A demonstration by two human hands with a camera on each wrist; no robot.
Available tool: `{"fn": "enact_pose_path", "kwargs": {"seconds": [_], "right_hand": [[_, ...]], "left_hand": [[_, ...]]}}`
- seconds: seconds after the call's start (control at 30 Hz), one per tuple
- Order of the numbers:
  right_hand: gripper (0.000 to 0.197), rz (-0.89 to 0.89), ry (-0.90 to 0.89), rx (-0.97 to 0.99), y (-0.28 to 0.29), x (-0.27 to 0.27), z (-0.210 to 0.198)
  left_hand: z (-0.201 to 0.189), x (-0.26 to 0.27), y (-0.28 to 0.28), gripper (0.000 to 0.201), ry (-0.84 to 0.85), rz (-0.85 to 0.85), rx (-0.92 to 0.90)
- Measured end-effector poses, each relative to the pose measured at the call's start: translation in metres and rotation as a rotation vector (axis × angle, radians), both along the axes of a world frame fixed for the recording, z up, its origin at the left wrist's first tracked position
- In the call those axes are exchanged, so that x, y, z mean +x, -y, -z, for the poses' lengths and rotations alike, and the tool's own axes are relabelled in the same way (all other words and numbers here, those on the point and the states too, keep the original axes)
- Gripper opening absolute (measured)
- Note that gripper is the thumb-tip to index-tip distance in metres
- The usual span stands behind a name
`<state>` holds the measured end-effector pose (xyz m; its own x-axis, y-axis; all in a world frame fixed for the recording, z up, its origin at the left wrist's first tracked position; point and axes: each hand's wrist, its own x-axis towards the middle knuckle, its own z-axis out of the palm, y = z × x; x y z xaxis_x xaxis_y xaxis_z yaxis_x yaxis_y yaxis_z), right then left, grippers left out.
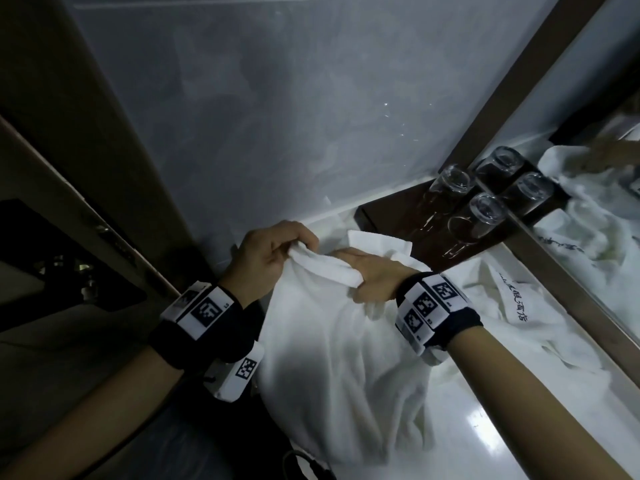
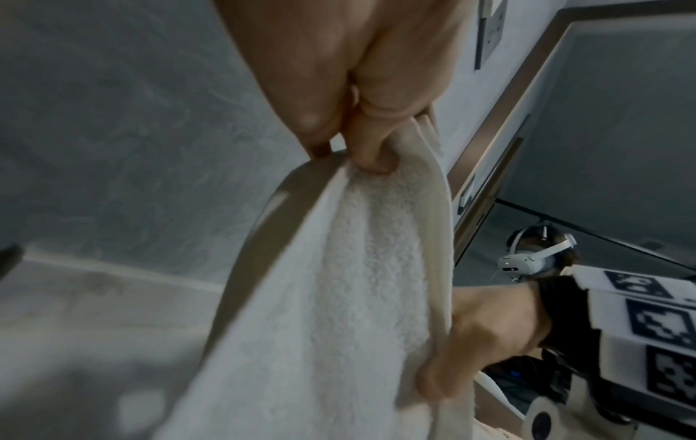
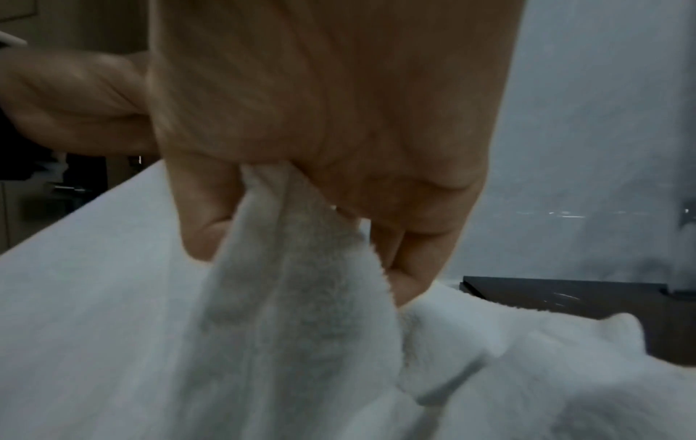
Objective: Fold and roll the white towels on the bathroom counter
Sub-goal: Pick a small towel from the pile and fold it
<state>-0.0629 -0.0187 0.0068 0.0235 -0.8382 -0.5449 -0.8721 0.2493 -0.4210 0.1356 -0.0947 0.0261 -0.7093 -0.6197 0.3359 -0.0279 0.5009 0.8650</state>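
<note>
A white towel [image 1: 332, 368] hangs off the counter's left end, lifted by both hands at its top edge. My left hand [image 1: 273, 252] pinches the hem; in the left wrist view the left hand [image 2: 361, 128] has thumb and fingers curled onto the towel [image 2: 339, 297]. My right hand [image 1: 370, 271] grips the same edge just to the right; in the right wrist view the right hand [image 3: 320, 148] has bunched towel [image 3: 293, 268] in its curled fingers. A second white towel [image 1: 512, 306] with dark lettering lies crumpled on the counter [image 1: 478, 424].
A dark tray [image 1: 398, 220] with upturned glasses [image 1: 485, 213] stands at the counter's far end, against a mirror [image 1: 606, 202] on the right. A grey marbled wall [image 1: 277, 116] is ahead. A brown door frame [image 1: 114, 133] rises on the left.
</note>
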Motion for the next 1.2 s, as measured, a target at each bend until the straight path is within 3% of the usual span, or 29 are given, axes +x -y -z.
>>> {"fn": "enact_pose_path", "kwargs": {"seconds": [0.07,0.13,0.2,0.4,0.5,0.57,0.63,0.7,0.8,0.9,0.97,1.03,1.1,1.17,1.2], "right_hand": [[0.072,-0.045,-0.035,0.054,-0.001,-0.004,0.004],[0.044,-0.102,-0.147,-0.036,-0.002,-0.009,0.007],[0.019,-0.018,-0.198,-0.190,-0.006,-0.014,0.007],[0.018,0.228,-0.348,-0.332,-0.018,-0.033,0.010],[0.025,0.194,-0.304,-0.428,-0.022,-0.047,0.007],[0.019,0.198,-0.199,-0.475,-0.026,-0.049,0.003],[0.029,0.294,-0.095,-0.506,-0.031,-0.046,-0.004],[0.038,0.344,-0.056,-0.549,-0.035,-0.037,-0.014],[0.037,0.233,-0.056,-0.613,-0.036,-0.020,-0.028],[0.030,0.143,-0.048,-0.652,-0.032,-0.004,-0.039],[0.033,0.126,-0.093,-0.677,-0.030,0.006,-0.042],[0.034,0.159,-0.108,-0.732,-0.030,0.010,-0.044],[0.038,0.210,-0.054,-0.749,-0.032,0.006,-0.044],[0.051,0.235,-0.015,-0.617,-0.033,-0.004,-0.043],[0.053,0.200,-0.073,-0.479,-0.034,-0.010,-0.042]], "left_hand": [[-0.006,0.001,-0.001,0.051,-0.009,0.014,-0.016],[-0.011,0.005,0.002,0.049,-0.028,-0.015,-0.009],[-0.013,0.009,0.006,0.048,-0.034,-0.052,0.002],[0.004,0.020,0.018,0.039,0.007,-0.227,0.094],[0.022,0.028,0.027,0.030,0.058,-0.380,0.147],[0.034,0.034,0.033,0.022,0.184,-0.446,0.102],[0.043,0.036,0.037,0.020,0.367,-0.471,-0.006],[0.046,0.031,0.036,0.025,0.518,-0.432,-0.097],[0.038,0.011,0.027,0.042,0.711,-0.289,-0.274],[0.021,-0.015,0.010,0.064,0.617,-0.048,-0.341],[0.010,-0.037,-0.003,0.065,0.481,0.007,-0.265],[0.001,-0.053,-0.012,0.049,0.402,0.045,-0.125],[-0.005,-0.059,-0.014,0.019,0.339,0.103,-0.031],[-0.007,-0.055,-0.013,0.003,0.269,0.150,-0.044],[-0.006,-0.053,-0.011,0.011,0.238,0.158,-0.076]]}}
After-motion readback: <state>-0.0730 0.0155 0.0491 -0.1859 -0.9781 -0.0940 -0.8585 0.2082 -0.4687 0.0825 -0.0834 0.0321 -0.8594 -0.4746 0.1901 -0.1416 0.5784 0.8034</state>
